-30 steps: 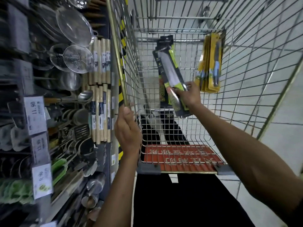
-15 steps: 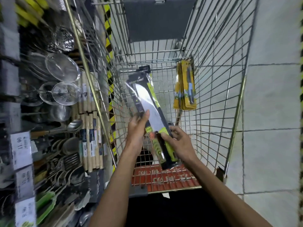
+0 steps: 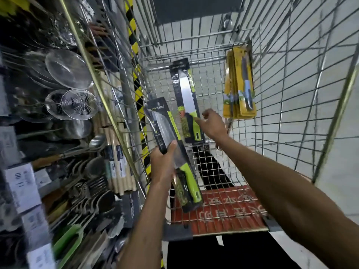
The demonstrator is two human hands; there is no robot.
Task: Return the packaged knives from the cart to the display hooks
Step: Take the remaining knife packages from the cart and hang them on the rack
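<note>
**Q:** Head view: what have you hold of?

**A:** My left fingers [image 3: 172, 146] wrap one packaged knife [image 3: 161, 123] mid-card, above the cart [image 3: 101, 94]. My right fingers [image 3: 198, 121], loosely curled and empty, reach the next knife [image 3: 186, 98]. I'd pinch its card edge, clear of the blade. Yellow packs [image 3: 240, 84] hang beyond.

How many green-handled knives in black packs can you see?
2. One pack is gripped in the left hand; the other pack stands upright in the cart, by the right hand. More may hide behind it.
</note>
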